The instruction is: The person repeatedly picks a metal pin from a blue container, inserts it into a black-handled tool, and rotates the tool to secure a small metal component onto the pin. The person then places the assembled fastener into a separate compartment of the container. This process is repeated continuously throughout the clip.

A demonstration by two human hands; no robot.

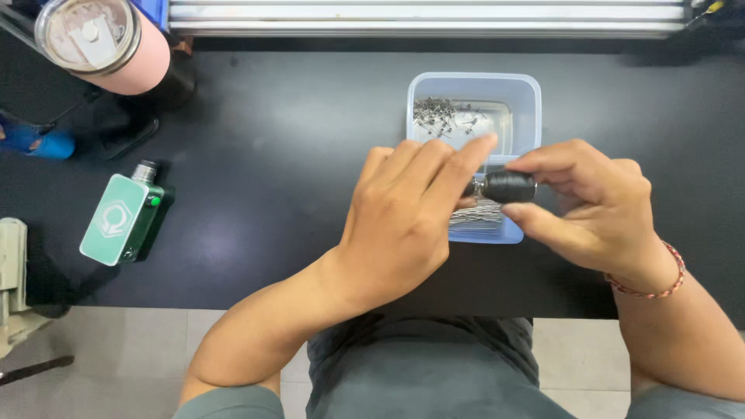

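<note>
My right hand [586,202] pinches a small black cylinder [509,187] between thumb and fingers, held level over a clear plastic tub [473,85]. My left hand [407,213] reaches across from the left, its fingertips meeting the cylinder's metal left end; whether it grips a pin there is hidden by its own fingers. Inside the tub lie several thin metal pins [438,112] at the back and a bundle of straight wires [477,213] near the front.
A green and white box-shaped device [120,219] with a metal nozzle lies at the left on the black table [272,178]. A pink tumbler [105,43] with a clear lid stands at the back left. An aluminium rail [427,19] runs along the far edge.
</note>
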